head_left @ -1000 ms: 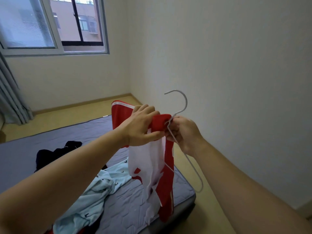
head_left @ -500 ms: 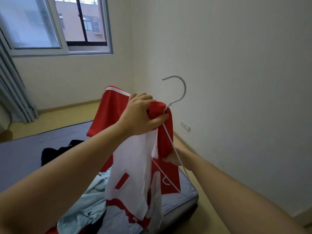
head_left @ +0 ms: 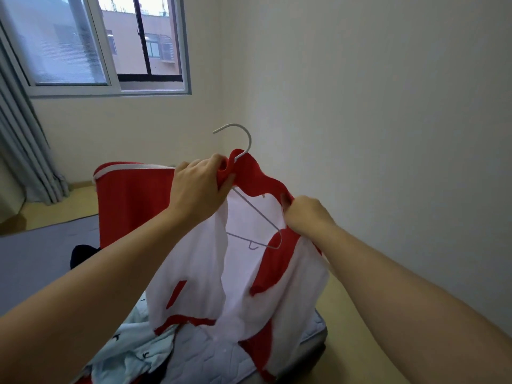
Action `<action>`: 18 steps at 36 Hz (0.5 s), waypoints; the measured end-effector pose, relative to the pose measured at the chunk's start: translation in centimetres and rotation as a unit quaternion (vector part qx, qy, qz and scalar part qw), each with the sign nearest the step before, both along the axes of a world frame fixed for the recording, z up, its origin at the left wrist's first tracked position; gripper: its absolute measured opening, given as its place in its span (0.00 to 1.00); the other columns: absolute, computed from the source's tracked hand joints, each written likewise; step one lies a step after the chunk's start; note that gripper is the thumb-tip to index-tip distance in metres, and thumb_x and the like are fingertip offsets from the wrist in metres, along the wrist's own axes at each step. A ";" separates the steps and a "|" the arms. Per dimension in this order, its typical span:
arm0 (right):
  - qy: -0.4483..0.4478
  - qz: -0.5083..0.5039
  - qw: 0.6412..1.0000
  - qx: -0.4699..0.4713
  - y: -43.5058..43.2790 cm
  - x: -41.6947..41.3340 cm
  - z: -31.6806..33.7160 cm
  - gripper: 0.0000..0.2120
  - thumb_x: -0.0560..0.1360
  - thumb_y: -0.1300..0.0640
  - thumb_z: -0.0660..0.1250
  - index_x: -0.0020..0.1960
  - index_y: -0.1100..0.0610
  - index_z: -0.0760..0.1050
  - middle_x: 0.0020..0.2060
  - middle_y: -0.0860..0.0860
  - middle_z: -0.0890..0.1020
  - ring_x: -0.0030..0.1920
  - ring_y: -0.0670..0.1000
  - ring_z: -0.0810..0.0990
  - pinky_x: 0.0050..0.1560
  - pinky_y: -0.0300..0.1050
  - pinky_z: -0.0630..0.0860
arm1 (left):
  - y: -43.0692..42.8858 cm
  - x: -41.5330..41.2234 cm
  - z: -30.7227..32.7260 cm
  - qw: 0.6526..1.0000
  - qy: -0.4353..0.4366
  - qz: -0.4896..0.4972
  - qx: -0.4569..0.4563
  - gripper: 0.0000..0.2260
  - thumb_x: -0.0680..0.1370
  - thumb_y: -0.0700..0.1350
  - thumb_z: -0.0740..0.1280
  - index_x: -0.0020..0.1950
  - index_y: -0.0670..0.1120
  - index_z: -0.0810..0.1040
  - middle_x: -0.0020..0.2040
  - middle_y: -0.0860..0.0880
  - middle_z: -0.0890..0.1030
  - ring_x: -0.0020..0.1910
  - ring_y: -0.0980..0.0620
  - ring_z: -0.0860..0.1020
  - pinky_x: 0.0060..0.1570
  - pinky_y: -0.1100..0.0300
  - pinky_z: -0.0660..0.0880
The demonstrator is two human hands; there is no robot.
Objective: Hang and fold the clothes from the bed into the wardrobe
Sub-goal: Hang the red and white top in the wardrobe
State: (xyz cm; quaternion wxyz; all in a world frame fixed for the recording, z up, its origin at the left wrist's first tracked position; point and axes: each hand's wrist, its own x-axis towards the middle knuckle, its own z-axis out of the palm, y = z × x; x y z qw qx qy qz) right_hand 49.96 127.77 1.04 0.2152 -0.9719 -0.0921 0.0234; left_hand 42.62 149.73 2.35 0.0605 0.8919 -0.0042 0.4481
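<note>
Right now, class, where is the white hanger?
The white hanger is mid-frame in the head view, inside the red and white garment, hook poking up just right of the left hand; the right hand grips cloth beside it.

One head-worn wide-angle view looks forward and down into a room corner. Both forearms enter from the bottom edge at 7 and 5 o'clock. The left hand (head_left: 198, 189) and right hand (head_left: 306, 214) grip a red-and-white garment (head_left: 194, 267) close to the lens, mid-frame. The window (head_left: 110, 42) lies far off at 11 o'clock, the bed (head_left: 33, 256) at 8, and the wall (head_left: 388, 134) from 1 to 4.
</note>
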 end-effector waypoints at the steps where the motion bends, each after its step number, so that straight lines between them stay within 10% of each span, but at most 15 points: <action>1: -0.023 0.007 0.999 -0.030 0.1 0.2 0.4 0.24 0.82 0.43 0.52 0.60 0.60 0.77 0.58 0.61 0.81 0.56 0.62 0.80 0.51 0.50 0.74 | -0.1 0.1 0.1 1.000 0.001 0.004 -0.008 0.13 0.80 0.54 0.66 0.56 0.46 0.76 0.41 0.49 0.83 0.38 0.44 0.81 0.46 0.56 0.65; 9: -0.115 -0.009 0.980 -0.163 -0.5 0.7 2.6 0.07 0.78 0.58 0.56 0.45 0.54 0.72 0.44 0.53 0.80 0.40 0.56 0.75 0.51 0.51 0.72 | 0.1 0.6 -0.2 0.992 0.079 0.007 -0.094 0.13 0.79 0.56 0.65 0.57 0.49 0.73 0.35 0.54 0.73 0.32 0.48 0.71 0.31 0.59 0.63; 14: -0.109 -0.010 0.985 -0.136 -1.0 1.8 3.2 0.13 0.81 0.50 0.55 0.43 0.54 0.71 0.36 0.51 0.74 0.32 0.52 0.71 0.29 0.42 0.63 | 0.0 1.0 -0.5 0.992 0.082 -0.011 -0.093 0.11 0.80 0.54 0.65 0.55 0.47 0.74 0.36 0.51 0.76 0.32 0.47 0.71 0.31 0.58 0.63; 18: -0.049 -0.049 0.990 -0.123 -2.0 2.1 3.2 0.18 0.81 0.45 0.53 0.54 0.55 0.76 0.40 0.52 0.74 0.40 0.57 0.74 0.35 0.45 0.68 | -0.4 1.6 -0.5 0.990 0.096 -0.025 -0.098 0.10 0.79 0.54 0.65 0.52 0.47 0.74 0.38 0.48 0.80 0.32 0.45 0.73 0.31 0.56 0.67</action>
